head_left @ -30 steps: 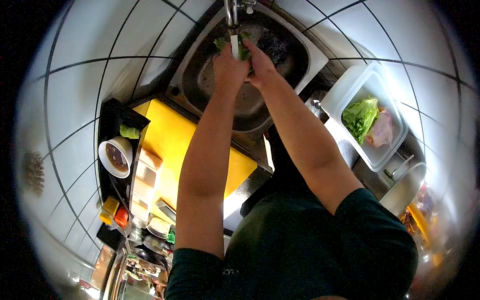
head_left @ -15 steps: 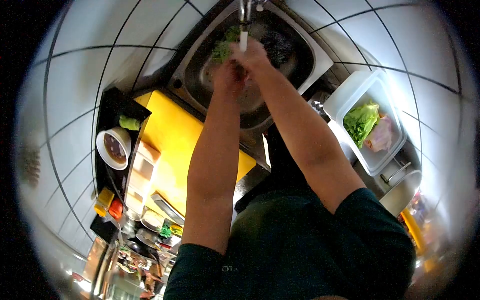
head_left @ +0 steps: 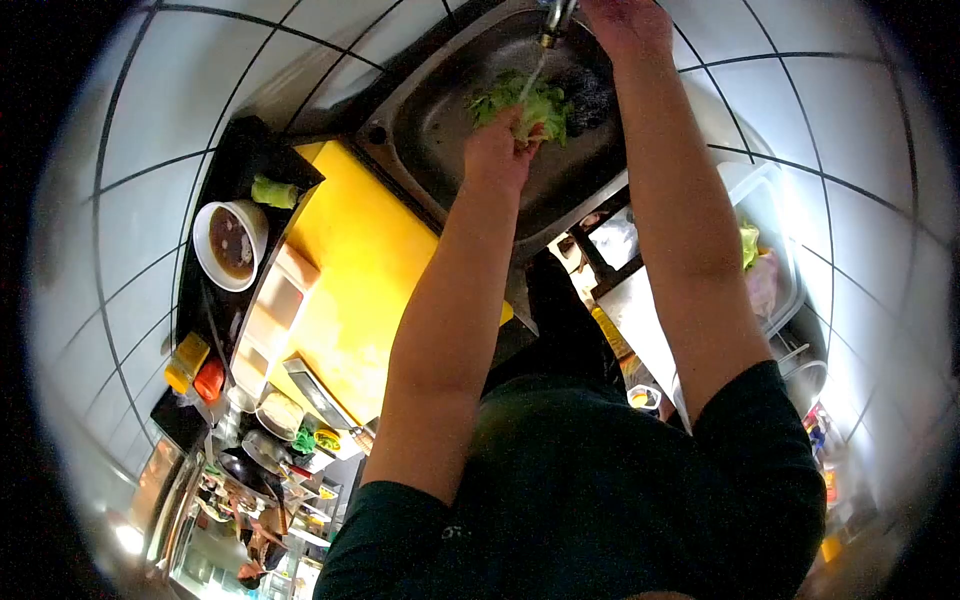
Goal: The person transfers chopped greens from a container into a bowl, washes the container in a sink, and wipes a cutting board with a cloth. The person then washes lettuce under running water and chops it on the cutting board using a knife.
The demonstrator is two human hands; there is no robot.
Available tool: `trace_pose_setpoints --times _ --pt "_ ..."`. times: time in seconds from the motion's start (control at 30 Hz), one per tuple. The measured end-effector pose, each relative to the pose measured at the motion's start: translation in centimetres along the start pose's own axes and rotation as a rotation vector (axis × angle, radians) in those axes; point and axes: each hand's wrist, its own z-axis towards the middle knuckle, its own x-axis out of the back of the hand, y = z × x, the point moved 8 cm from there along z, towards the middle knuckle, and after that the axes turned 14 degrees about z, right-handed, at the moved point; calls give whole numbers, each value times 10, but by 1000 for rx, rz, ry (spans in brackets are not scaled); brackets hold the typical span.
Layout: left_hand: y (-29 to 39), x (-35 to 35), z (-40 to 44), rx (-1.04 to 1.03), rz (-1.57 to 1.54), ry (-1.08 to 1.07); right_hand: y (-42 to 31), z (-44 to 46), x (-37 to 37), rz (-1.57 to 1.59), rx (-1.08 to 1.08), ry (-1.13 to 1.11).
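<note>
My left hand [head_left: 497, 152] is closed on the stem end of a bunch of leafy lettuce [head_left: 540, 108] inside the metal sink [head_left: 440, 110]. A thin stream of water from the faucet [head_left: 552, 28] runs onto the leaves. At the top edge of the view, just right of the faucet, is my right hand [head_left: 632, 28]; its fingers are mostly cut off by the frame, so their grip is hidden. A dark patch [head_left: 592, 98], perhaps the drain, lies on the sink floor beside the lettuce.
Left of the sink lies a yellow cutting board [head_left: 350, 230] with a knife [head_left: 318, 390] on it. A bowl of brown liquid [head_left: 232, 245] stands by the wall. A clear plastic tub [head_left: 785, 300] with more leaves sits at the right, partly behind my right arm.
My hands have separated. The right went up beside the faucet, while the left keeps the lettuce in the sink. The water stream looks thinner, and the view has shifted.
</note>
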Motion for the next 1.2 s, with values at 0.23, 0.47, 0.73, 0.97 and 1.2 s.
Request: trace_pose_setpoints --times 0.23,0.47,0.73,0.97,1.2 --pt "40 -5 -88 -357 467 -22 50 -156 11 -279 -353 681" --pt "37 3 -130 -858 1122 203 104 -204 -1 190 -478 367" --pt "63 -13 -180 -1444 966 150 51 -218 -49 43 -83 150" --pt "20 35 -101 -413 1359 148 130 -249 0 -165 -630 533" --pt "47 213 -159 -695 303 148 125 -297 -183 -379 -246 -605"
